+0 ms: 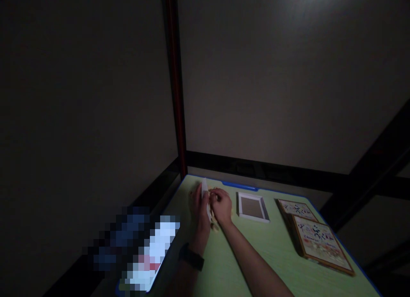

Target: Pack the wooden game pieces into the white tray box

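Observation:
My left hand (199, 211), with a dark watch on its wrist, grips a white flat panel (205, 192) held upright and seen nearly edge-on. Whether the panel is part of a box I cannot tell. Close against its right side is my right hand (221, 206), its fingers curled in a pinch; what they hold is too small and dark to make out. Small pale yellow pieces (214, 226) lie loose on the table around and below both hands, partly hidden by them. Just right of my right hand lies an open shallow white box (267, 218) with a greyish-brown inside.
Two printed game boxes (322, 241) overlap on the right of the light green table (265, 250), which has a blue rim. A lit, pixelated flat object (160, 241) is at the table's left edge. Dark walls (256, 75) meet in a corner behind the table.

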`<state>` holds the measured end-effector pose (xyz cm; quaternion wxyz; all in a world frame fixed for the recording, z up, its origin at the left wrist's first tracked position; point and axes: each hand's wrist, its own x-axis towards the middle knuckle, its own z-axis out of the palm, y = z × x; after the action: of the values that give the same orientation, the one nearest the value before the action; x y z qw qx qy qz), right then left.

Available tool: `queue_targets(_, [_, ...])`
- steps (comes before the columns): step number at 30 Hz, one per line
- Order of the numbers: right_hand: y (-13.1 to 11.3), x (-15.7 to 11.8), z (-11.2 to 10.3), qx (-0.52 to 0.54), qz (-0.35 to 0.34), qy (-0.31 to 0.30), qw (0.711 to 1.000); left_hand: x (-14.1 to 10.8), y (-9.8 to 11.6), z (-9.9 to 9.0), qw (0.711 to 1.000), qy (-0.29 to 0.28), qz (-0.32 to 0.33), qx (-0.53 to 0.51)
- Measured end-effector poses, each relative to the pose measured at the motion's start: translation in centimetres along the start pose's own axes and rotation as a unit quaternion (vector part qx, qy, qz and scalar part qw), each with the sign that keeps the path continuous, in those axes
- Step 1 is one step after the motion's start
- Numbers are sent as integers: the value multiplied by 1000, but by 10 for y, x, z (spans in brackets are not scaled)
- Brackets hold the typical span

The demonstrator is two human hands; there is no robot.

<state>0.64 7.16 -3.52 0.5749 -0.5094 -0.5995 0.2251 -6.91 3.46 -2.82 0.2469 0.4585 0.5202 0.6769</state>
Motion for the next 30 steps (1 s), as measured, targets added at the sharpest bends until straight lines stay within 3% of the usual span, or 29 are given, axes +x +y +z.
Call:
queue_targets(3, [-5,-4,-3,-49,-97,-22,994,0,6,1,998,7,-31,-53])
queue_targets(6, [-8,-6,-5,-82,-142,-72,984,-2,9,2,997,-4,-38,-66])
queue_targets(9, [-6,-5,-7,-109,-152,-110,976,-2,10,1,998,-31,-16,-56])
queue_targets(17, [2,-6,-10,-159,-189,-135,960,1,11,-1,995,-91,33,3])
queue_targets(21, [1,-7,-11,-167,-207,-161,950,6,8,-4,995,-90,45,10])
queue_targets(30, [-3,-9,-13,-192,-219,-153,944,11,9,-6,999,-48,-14,-21])
